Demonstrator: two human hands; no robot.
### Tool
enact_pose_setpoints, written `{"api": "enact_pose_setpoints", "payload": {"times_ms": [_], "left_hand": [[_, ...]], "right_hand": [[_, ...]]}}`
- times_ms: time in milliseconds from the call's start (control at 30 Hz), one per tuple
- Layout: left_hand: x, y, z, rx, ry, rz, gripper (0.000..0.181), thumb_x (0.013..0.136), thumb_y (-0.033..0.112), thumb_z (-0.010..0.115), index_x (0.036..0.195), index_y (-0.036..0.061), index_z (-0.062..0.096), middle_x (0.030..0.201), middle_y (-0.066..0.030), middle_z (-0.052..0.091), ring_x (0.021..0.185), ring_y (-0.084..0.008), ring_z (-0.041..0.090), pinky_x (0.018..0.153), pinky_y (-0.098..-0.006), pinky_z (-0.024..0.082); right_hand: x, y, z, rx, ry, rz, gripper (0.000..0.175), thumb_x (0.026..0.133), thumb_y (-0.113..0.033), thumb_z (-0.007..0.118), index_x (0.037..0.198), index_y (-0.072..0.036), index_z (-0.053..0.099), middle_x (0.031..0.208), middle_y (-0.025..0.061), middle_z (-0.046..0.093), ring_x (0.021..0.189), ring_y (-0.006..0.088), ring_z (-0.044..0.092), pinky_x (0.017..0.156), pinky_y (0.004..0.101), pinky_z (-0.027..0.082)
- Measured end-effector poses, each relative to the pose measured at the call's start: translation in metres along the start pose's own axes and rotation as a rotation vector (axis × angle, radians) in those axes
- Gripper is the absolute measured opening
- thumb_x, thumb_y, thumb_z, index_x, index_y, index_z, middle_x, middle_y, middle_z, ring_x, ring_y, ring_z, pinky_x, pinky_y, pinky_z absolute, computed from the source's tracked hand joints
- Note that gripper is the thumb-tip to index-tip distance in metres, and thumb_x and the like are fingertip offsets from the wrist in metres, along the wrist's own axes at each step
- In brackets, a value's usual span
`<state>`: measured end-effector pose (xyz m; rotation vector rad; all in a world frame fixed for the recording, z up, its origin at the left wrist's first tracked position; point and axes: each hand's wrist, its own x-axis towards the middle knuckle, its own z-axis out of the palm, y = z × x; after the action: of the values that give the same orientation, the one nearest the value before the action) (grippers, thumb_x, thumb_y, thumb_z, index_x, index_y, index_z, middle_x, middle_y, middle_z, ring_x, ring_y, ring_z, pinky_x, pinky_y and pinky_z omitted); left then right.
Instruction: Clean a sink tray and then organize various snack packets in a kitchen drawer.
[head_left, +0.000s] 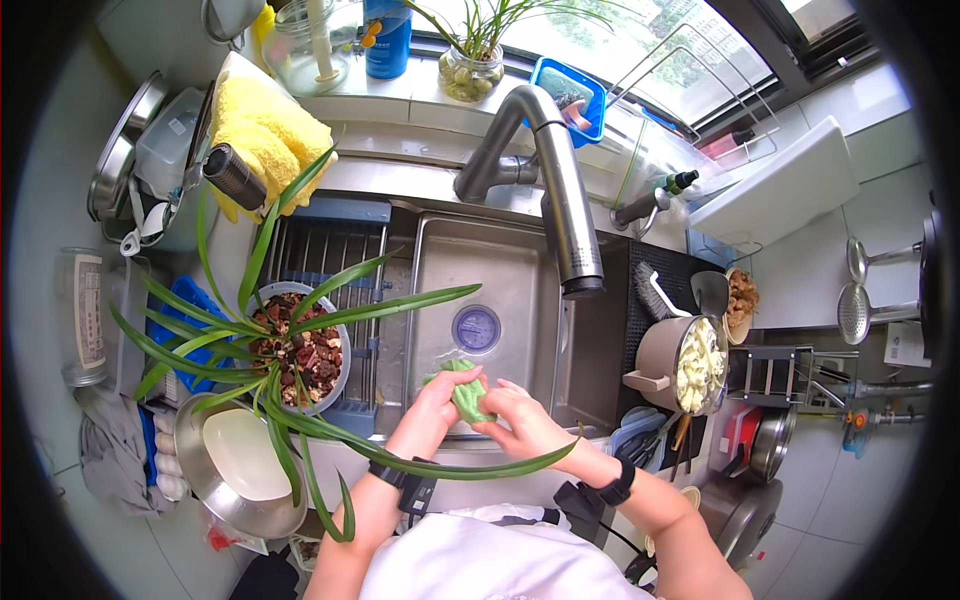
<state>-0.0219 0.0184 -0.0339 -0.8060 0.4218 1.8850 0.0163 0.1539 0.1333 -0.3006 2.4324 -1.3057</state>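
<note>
Over the near edge of the stainless steel sink (502, 247), a crumpled light green cloth (468, 397) is gripped between both hands. My left hand (444, 401) holds its left side, and my right hand (517, 420) closes on its right side. The purple drain cover (476, 329) lies in the basin beyond them. Above the basin arches a metal faucet (574, 210); whether water runs from it cannot be told. To the left, a potted plant (307, 352) with long green leaves stands on a metal drying rack (371, 300), and some leaves cross in front of my left wrist.
At the right stand a pot of pale cut vegetables (701, 367), a scrub brush (654, 292) and a bowl of brown food (741, 304). A steel bowl (191, 457) holding a white dish is at the lower left. Yellow cloth (262, 131) hangs at the upper left.
</note>
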Motion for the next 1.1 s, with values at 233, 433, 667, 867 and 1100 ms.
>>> {"api": "enact_pose_setpoints", "payload": {"times_ms": [233, 433, 667, 867, 1100], "left_hand": [[-0.067, 0.000, 0.079, 0.002, -0.223, -0.153, 0.056, 0.077, 0.041, 0.068, 0.114, 0.0050, 0.050, 0.109, -0.0131, 0.056, 0.099, -0.0258, 0.058, 0.087, -0.0481, 0.050], [-0.065, -0.011, 0.089, -0.011, -0.311, -0.159, 0.045, 0.078, 0.009, 0.070, 0.117, 0.0046, 0.048, 0.113, -0.0159, 0.053, 0.107, -0.0378, 0.054, 0.092, -0.0596, 0.044], [-0.057, -0.012, 0.077, -0.348, -0.237, -0.288, 0.041, 0.079, 0.009, 0.068, 0.113, 0.0010, 0.047, 0.102, -0.0148, 0.054, 0.093, -0.0336, 0.060, 0.062, -0.0304, 0.060], [-0.045, -0.005, 0.075, 0.091, -0.232, -0.256, 0.025, 0.079, 0.011, 0.068, 0.092, 0.0039, 0.049, 0.076, -0.0043, 0.049, 0.056, -0.0080, 0.046, 0.037, -0.0140, 0.034], [-0.032, -0.010, 0.077, 0.529, -0.110, -0.012, 0.019, 0.076, 0.008, 0.063, 0.073, 0.0097, 0.044, 0.063, 0.0023, 0.043, 0.048, -0.0053, 0.040, 0.033, -0.0197, 0.025]], "right_hand": [[0.015, 0.048, -0.039, 0.761, 0.239, 0.368, 0.024, 0.095, -0.023, 0.048, 0.098, -0.001, 0.057, 0.104, 0.0032, 0.060, 0.094, 0.0105, 0.053, 0.084, 0.0249, 0.042], [0.026, 0.068, 0.007, 1.715, 0.021, 0.536, 0.044, 0.091, -0.042, 0.051, 0.119, -0.008, 0.050, 0.137, 0.0176, 0.039, 0.121, 0.0245, 0.044, 0.102, 0.0407, 0.036], [0.044, 0.067, -0.001, 1.514, -0.040, 0.434, 0.031, 0.086, -0.010, 0.059, 0.114, -0.003, 0.050, 0.103, 0.0195, 0.062, 0.095, 0.0249, 0.061, 0.083, 0.0366, 0.051], [0.064, 0.054, -0.020, 1.134, -0.049, 0.500, 0.032, 0.088, -0.009, 0.056, 0.119, -0.003, 0.053, 0.091, 0.0132, 0.063, 0.075, 0.0129, 0.059, 0.068, 0.0251, 0.051], [0.071, 0.065, -0.006, 0.998, 0.088, 0.566, 0.023, 0.088, -0.004, 0.053, 0.110, 0.001, 0.060, 0.074, 0.0032, 0.057, 0.063, 0.0079, 0.051, 0.059, 0.0213, 0.046]]}}
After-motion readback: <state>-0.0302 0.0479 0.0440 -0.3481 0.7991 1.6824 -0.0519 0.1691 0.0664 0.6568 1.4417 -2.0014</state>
